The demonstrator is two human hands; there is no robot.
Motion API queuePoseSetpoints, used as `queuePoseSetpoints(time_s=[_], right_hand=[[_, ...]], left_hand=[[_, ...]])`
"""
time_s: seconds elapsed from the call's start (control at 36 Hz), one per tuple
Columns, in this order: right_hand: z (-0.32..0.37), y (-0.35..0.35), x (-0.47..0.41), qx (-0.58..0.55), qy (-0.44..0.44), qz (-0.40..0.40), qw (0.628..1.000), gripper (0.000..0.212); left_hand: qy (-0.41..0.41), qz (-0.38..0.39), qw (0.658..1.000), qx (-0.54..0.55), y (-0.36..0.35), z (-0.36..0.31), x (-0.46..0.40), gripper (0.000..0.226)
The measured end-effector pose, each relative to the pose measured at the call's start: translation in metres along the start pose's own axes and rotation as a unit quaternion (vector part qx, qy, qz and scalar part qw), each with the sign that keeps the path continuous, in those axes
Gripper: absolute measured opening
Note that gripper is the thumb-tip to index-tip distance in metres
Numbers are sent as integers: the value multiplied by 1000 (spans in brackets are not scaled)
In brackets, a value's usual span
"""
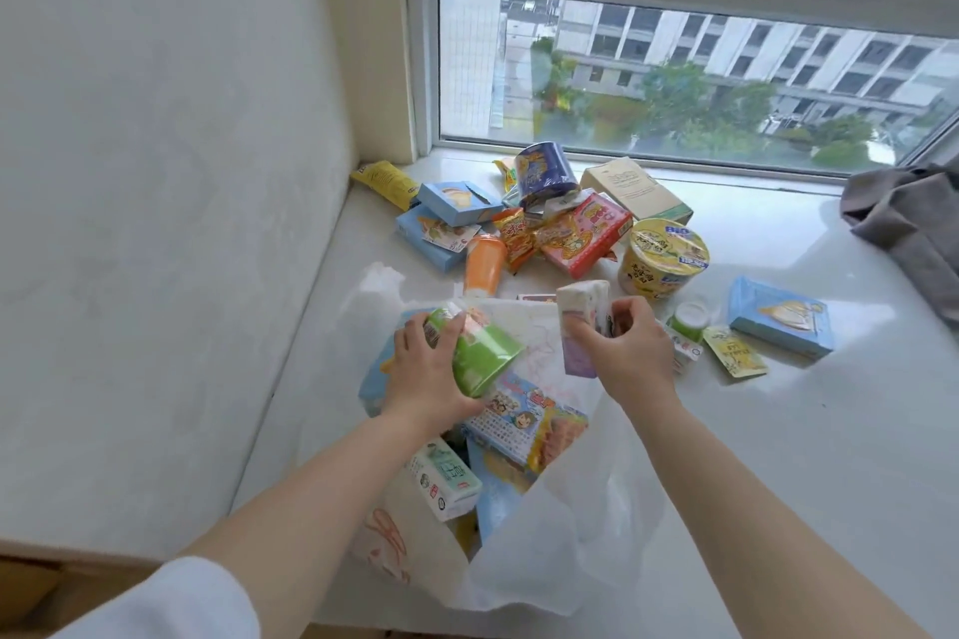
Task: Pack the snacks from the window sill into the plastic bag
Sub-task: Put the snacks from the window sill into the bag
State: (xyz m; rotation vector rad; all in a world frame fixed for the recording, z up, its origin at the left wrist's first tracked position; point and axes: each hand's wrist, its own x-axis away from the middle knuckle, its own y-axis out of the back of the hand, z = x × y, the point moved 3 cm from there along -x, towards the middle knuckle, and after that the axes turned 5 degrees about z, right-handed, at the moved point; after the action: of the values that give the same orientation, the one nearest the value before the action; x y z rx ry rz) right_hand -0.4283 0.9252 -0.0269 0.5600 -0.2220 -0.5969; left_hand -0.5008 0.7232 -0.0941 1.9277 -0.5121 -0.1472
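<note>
You're partway: several snacks lie inside the plastic bag (550,550); your left hand (425,374) grips a green cup (480,355), right hand (620,348) a pale packet (581,322), above it; many remain on the window sill (778,431)

Grey crumpled cloth (905,218) cut off by right edge. White translucent plastic bag (550,550) hides lower parts of packed boxes. Print on yellow round noodle bowl (661,257) too blurred to read.
</note>
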Motion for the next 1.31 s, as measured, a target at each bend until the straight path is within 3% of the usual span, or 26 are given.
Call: queuePoseSetpoints(time_s=[0.08, 0.19, 0.25, 0.39, 0.47, 0.53, 0.61, 0.72, 0.83, 1.0, 1.08, 1.17, 1.31], right_hand=[[4, 4, 2, -11, 21, -3, 1000, 31], [-7, 3, 1, 29, 32, 1, 999, 36], [-16, 1, 0, 68, 25, 18, 997, 38], [-39, -9, 0, 131, 12, 66, 989, 41], [-46, -16, 1, 209, 55, 48, 975, 44], [-45, -22, 4, 240, 96, 30, 965, 47], [-39, -35, 14, 245, 161, 25, 956, 50], [-25, -61, 32, 251, 261, 39, 931, 51], [-18, -87, 53, 293, 326, 59, 897, 48], [-20, -127, 68, 345, 305, 182, 869, 51], [-22, -143, 72, 344, 238, 247, 874, 49], [-19, -156, 74, 346, 202, 262, 878, 46], [-15, -179, 78, 332, 156, 281, 887, 55]], left_hand=[[18, 9, 999, -28, -10, -5, -5, 103], [-5, 84, 989, -122, -35, -9, -6, 107], [-18, 115, 984, -136, -40, -12, -9, 99], [-35, 165, 985, -41, -28, -13, -23, 67], [-59, 136, 989, 11, -21, 2, -22, 50], [-74, 63, 994, 41, -17, 17, -15, 38], [-86, 11, 996, 15, -15, 42, 4, 23], [-80, 119, 984, -107, -28, 71, 27, 30], [-59, 246, 935, -249, -41, 100, 46, 48], [-94, 276, 913, -286, -36, 106, 56, 29], [-116, 267, 917, -274, -25, 112, 63, 25], [-149, 237, 938, -204, -7, 120, 71, 21], [-250, 60, 959, -117, 18, 144, 85, 16]])
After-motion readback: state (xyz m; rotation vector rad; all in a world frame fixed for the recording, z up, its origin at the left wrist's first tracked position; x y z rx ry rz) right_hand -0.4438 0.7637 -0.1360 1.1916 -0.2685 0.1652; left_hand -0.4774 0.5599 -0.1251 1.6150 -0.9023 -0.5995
